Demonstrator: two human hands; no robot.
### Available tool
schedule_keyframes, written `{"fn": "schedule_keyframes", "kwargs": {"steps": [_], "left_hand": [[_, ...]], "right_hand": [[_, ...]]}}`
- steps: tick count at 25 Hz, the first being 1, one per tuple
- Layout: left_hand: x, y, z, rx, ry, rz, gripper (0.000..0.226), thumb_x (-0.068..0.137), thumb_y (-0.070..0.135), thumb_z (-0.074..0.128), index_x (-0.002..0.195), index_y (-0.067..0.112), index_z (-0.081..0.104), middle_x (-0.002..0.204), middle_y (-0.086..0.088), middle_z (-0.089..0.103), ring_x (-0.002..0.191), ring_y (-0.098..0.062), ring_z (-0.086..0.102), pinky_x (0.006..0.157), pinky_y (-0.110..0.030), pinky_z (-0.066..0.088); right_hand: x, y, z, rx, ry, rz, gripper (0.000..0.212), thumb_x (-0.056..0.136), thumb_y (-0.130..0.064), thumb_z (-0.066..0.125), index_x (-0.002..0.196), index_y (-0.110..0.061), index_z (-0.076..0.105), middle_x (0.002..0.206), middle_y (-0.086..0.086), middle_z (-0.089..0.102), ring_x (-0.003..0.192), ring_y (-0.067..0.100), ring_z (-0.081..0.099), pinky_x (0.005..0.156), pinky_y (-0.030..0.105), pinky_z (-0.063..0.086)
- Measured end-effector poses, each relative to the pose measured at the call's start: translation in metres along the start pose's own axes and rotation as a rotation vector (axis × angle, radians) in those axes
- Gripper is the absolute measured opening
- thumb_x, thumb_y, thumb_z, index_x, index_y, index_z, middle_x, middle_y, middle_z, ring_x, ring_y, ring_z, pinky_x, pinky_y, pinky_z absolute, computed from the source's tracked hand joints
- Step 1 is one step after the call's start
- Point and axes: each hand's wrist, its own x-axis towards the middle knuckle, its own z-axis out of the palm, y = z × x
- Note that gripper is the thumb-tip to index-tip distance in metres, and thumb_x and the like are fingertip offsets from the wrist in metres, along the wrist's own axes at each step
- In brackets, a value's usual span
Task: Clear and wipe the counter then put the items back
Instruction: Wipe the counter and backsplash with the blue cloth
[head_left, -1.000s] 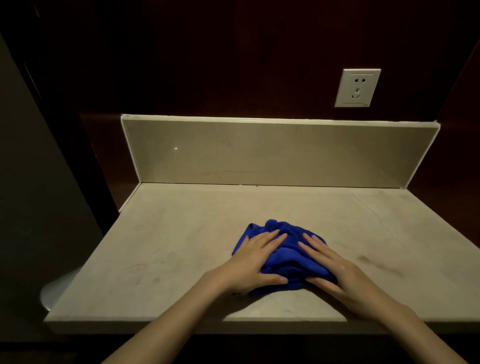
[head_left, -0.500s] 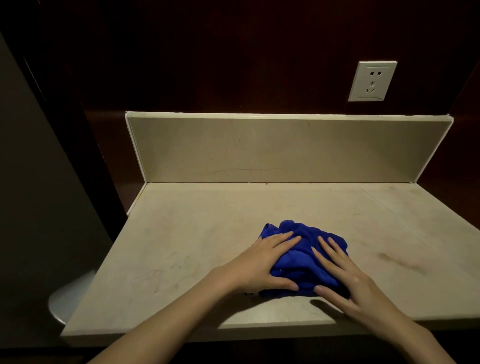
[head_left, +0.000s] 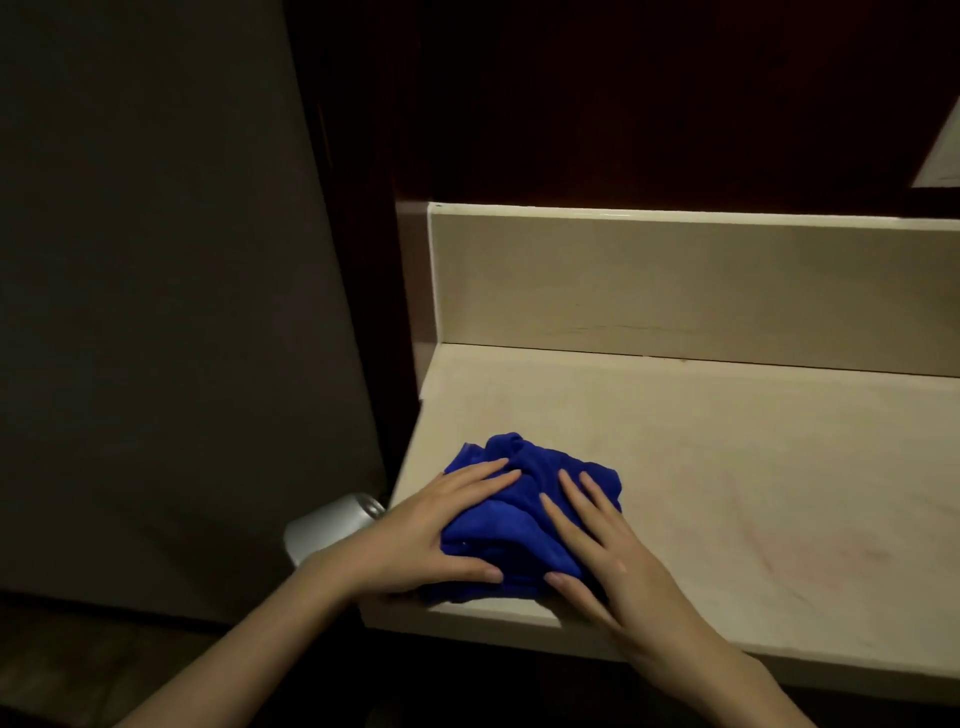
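The counter (head_left: 727, 467) is pale stone with a low upstand (head_left: 675, 286) along its back edge, set against dark wall panels. A dim flat panel (head_left: 156, 312) stands off the counter's left end, and a small silver cylinder (head_left: 332, 522) shows just past the counter's front left corner, beside my left wrist.

The blue cloth (head_left: 524, 514) lies bunched on the counter at that front left corner, close to the front edge. My left hand (head_left: 431, 535) presses flat on the cloth's left side, fingers straight and pointing away from me, thumb stretched along the cloth's near edge. My right hand (head_left: 608, 551) lies flat on its right side, fingers spread and straight, thumb on the near edge. Neither hand clenches the cloth; both only press it down. Both forearms reach in from below the counter's front edge.
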Motion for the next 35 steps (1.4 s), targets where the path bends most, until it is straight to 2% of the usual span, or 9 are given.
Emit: {"fn": "schedule_keyframes", "kwargs": {"steps": [4,8,10,12,15,20,26,31,35], "left_hand": [[-0.056,-0.032,-0.024,-0.109,0.029,-0.125,0.083,0.081,0.044,0.070,0.143,0.052,0.017,0.149,0.040,0.010,0.139,0.015,0.006,0.112,-0.011,0.009],[-0.075,-0.039,-0.026,-0.159,0.037,-0.158,0.084,0.082,0.040,0.070,0.144,0.048,0.014,0.152,0.034,0.007,0.141,0.013,0.003,0.111,-0.005,0.007],[-0.073,-0.036,-0.023,-0.138,0.026,-0.156,0.084,0.082,0.044,0.068,0.144,0.050,0.011,0.151,0.038,0.002,0.140,0.014,-0.001,0.110,-0.004,0.004],[-0.071,-0.033,-0.021,-0.109,0.013,-0.159,0.084,0.081,0.051,0.065,0.143,0.053,0.007,0.149,0.041,-0.003,0.140,0.014,-0.004,0.113,-0.010,0.002],[-0.066,-0.026,-0.018,-0.080,-0.010,-0.157,0.085,0.079,0.059,0.061,0.141,0.056,0.003,0.147,0.043,-0.007,0.139,0.015,-0.009,0.115,-0.016,0.000],[-0.046,-0.001,-0.004,0.069,-0.052,-0.106,0.086,0.084,0.053,0.061,0.140,0.053,-0.005,0.145,0.041,-0.017,0.136,0.016,-0.019,0.109,-0.009,-0.011],[-0.011,0.035,0.027,0.159,-0.089,-0.051,0.089,0.086,0.053,0.058,0.136,0.051,-0.016,0.153,0.025,-0.023,0.137,0.007,-0.027,0.119,-0.031,-0.010],[0.025,0.064,0.053,0.170,-0.102,-0.006,0.089,0.086,0.054,0.057,0.137,0.050,-0.016,0.153,0.027,-0.023,0.138,0.006,-0.027,0.120,-0.035,-0.009],[0.056,0.093,0.078,0.175,-0.127,0.014,0.090,0.086,0.056,0.056,0.137,0.050,-0.018,0.151,0.028,-0.025,0.138,0.005,-0.029,0.120,-0.039,-0.009]], "right_hand": [[0.031,-0.052,0.032,-0.051,-0.044,-0.081,0.076,0.071,-0.076,-0.008,0.140,-0.044,-0.015,0.144,-0.024,-0.033,0.131,-0.005,-0.038,0.101,0.007,-0.019],[0.041,-0.067,0.050,-0.068,-0.017,-0.091,0.088,0.064,-0.081,-0.020,0.142,-0.042,-0.012,0.149,-0.019,-0.027,0.137,0.006,-0.031,0.104,0.013,-0.012],[0.039,-0.061,0.046,-0.044,-0.003,-0.111,0.083,0.070,-0.080,-0.011,0.144,-0.043,-0.007,0.149,-0.022,-0.023,0.137,0.001,-0.029,0.106,0.013,-0.010],[0.038,-0.053,0.040,-0.010,-0.043,-0.122,0.072,0.077,-0.073,0.006,0.143,-0.046,-0.004,0.149,-0.025,-0.021,0.136,-0.006,-0.027,0.111,0.013,-0.008],[0.033,-0.040,0.033,0.097,-0.052,-0.146,0.064,0.083,-0.070,0.021,0.142,-0.052,0.005,0.155,-0.026,-0.007,0.142,-0.005,-0.014,0.116,0.015,0.001],[0.011,-0.020,0.016,0.205,0.007,-0.137,0.058,0.086,-0.070,0.032,0.139,-0.062,0.010,0.154,-0.031,0.003,0.144,-0.005,-0.001,0.113,0.008,0.005],[-0.022,0.019,-0.014,0.224,0.003,-0.076,0.062,0.087,-0.061,0.045,0.142,-0.056,0.017,0.153,-0.033,0.005,0.144,-0.002,0.004,0.113,0.008,0.007],[-0.054,0.049,-0.038,0.230,0.021,-0.007,0.065,0.083,-0.070,0.040,0.140,-0.059,0.010,0.151,-0.038,0.002,0.143,-0.005,0.003,0.112,0.006,0.006],[-0.083,0.079,-0.062,0.262,0.029,0.041,0.064,0.083,-0.069,0.042,0.139,-0.061,0.012,0.149,-0.040,0.003,0.143,-0.007,0.003,0.111,0.006,0.007]]}}
